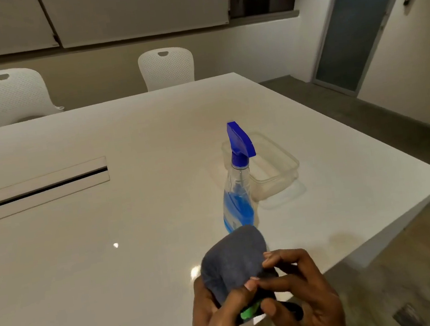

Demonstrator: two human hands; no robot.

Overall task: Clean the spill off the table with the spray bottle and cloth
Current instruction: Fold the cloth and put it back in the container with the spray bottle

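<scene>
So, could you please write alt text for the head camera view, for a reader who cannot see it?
Two bare hands, left hand and right hand, hold a bunched grey cloth above a glossy white table. Behind it stands a clear spray bottle with blue liquid and blue trigger, beside an empty clear plastic container.

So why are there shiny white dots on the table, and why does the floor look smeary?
Head view: the dots are lamp glare on the glossy table, one at, one beside the cloth. Head view: the floor at lower right is blurred, and the wide lens bends the edges.
</scene>
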